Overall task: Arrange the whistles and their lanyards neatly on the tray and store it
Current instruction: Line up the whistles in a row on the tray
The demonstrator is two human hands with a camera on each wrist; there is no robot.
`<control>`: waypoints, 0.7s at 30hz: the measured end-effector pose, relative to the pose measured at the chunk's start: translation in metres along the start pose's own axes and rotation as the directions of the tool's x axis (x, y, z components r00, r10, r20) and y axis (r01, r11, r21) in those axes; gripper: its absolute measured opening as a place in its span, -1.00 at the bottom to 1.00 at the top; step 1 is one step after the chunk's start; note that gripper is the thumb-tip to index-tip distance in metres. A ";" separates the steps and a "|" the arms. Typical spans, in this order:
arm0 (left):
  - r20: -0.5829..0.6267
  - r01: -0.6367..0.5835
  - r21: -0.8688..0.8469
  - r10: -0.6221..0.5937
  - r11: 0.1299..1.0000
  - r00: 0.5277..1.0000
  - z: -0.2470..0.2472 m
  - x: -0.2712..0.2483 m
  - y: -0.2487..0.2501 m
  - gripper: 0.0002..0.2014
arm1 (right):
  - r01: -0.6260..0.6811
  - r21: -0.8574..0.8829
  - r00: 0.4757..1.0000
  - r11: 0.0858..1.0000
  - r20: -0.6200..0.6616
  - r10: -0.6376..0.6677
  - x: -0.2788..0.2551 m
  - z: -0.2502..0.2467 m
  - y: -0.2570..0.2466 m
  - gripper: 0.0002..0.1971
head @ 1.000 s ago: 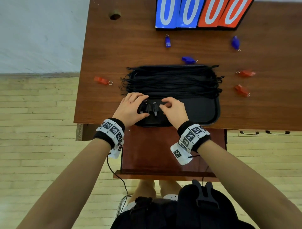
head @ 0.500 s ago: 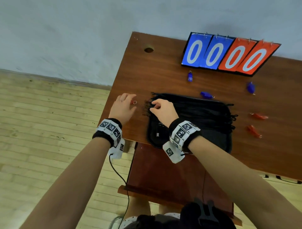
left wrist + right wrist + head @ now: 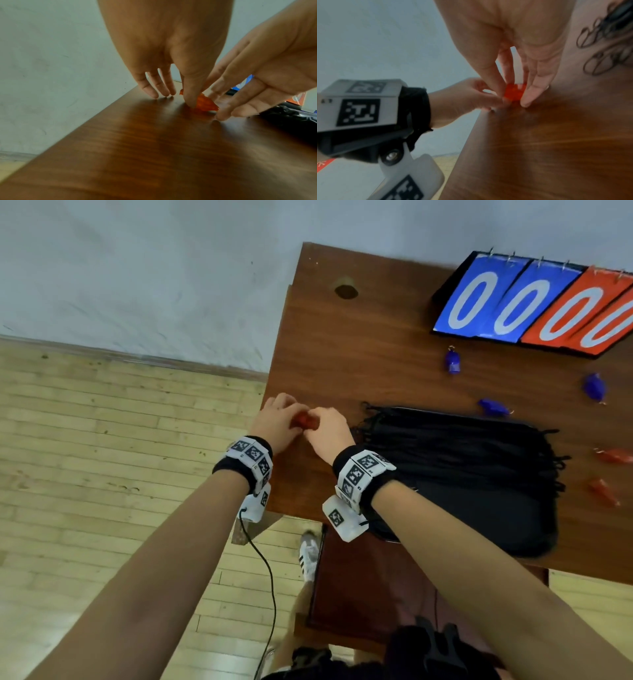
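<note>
The red whistle [image 3: 304, 420] lay on the table [image 3: 359, 364] between both hands, its long side running from one hand to the other. The left hand [image 3: 275, 422] and right hand [image 3: 327, 433] each pinched it with fingertips. To the right of the hands lay three blue whistles [image 3: 452, 361] and two more red whistles [image 3: 615, 456], past the tray [image 3: 496, 508] of black lanyards [image 3: 462, 446].

A: What's the person wearing on the wrists?

B: A black wristband [image 3: 346, 461] on each, wrapped in white blocks [image 3: 360, 472] showing black square codes. A white tab [image 3: 343, 518] is hanging under each, also coded.

A: Any wiring?

B: A thin black cable [image 3: 265, 563] is dangling off the left one. A silver screw [image 3: 391, 157] is showing on its black mount. Arms are bare, and a white shoe [image 3: 309, 556] with black stripes is peeking out below.
</note>
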State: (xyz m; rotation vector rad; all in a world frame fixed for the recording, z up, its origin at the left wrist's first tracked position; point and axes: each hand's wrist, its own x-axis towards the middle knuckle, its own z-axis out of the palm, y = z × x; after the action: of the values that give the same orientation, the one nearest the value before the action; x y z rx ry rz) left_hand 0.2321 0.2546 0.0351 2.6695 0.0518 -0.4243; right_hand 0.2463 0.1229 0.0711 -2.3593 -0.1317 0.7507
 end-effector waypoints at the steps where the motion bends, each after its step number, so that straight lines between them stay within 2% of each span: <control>1: -0.020 -0.022 -0.006 0.022 1.000 1.000 0.000 0.002 -0.003 -0.67 | -0.021 -0.026 1.000 0.999 0.006 0.021 0.005 0.006 -0.001 -0.65; 3: -0.048 -0.055 -0.018 0.054 0.998 0.997 -0.002 0.006 -0.006 -0.75 | -0.052 -0.046 0.999 0.998 0.000 0.052 0.011 0.013 -0.001 -0.69; 7: -0.016 -0.062 -0.061 0.061 0.996 0.998 -0.004 0.004 -0.014 -0.77 | -0.067 -0.035 0.998 0.997 -0.024 0.066 0.017 0.015 -0.002 -0.74; 9: -0.005 -0.054 -0.125 0.053 0.991 0.999 -0.007 -0.001 -0.017 -0.75 | -0.063 0.037 0.998 0.997 -0.022 0.064 0.017 0.014 -0.003 -0.79; 12: 0.022 -0.020 -0.307 0.028 0.952 0.999 -0.016 -0.012 -0.019 -0.72 | -0.053 0.199 0.999 0.979 0.012 0.051 0.009 0.007 -0.006 -0.85; 16: 0.052 0.014 -0.539 0.017 0.842 0.998 -0.034 -0.023 -0.010 -0.73 | 0.017 0.262 1.000 0.965 -0.001 -0.017 -0.012 -0.011 -0.007 -0.80; 21: 0.022 -0.050 -0.546 0.074 0.836 0.997 -0.057 -0.027 0.024 -0.82 | 0.077 0.363 0.996 0.929 -0.079 -0.051 -0.038 -0.041 -0.001 -0.78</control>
State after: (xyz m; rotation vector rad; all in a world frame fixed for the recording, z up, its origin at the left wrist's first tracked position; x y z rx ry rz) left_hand 0.2253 0.2581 0.1021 2.0882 0.0631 -0.3760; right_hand 0.2370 0.0903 0.1159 -2.0110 -0.0344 0.6031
